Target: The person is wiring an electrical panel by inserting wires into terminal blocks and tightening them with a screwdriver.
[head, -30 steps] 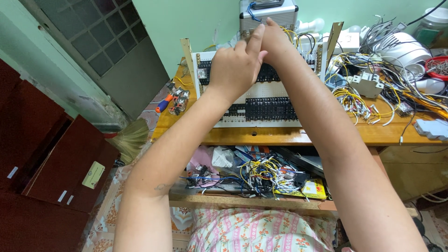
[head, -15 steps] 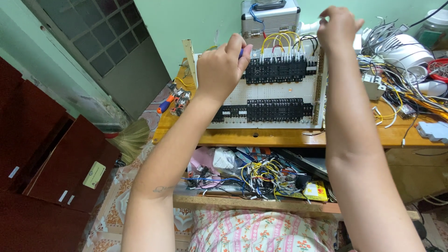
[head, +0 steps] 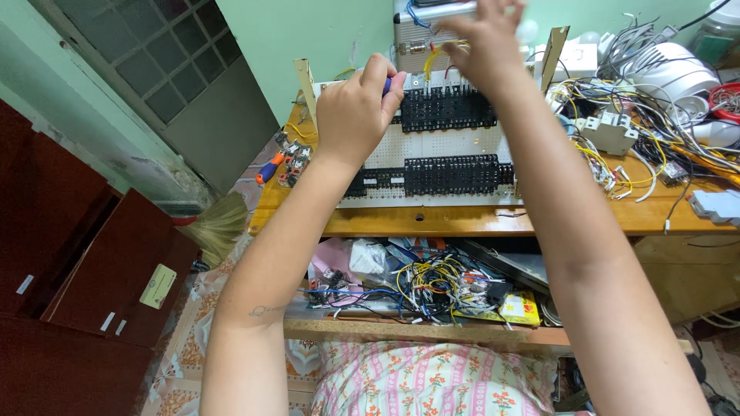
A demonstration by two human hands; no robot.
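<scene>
While raised—both hands point(head: 420, 77) (fisted).

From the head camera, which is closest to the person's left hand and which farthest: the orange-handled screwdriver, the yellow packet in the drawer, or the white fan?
Measured from the left hand:
1. Orange-handled screwdriver, just below and to its left, at the desk's left edge.
2. Yellow packet, lower right, down in the open drawer.
3. White fan, far right, at the back of the desk.
</scene>
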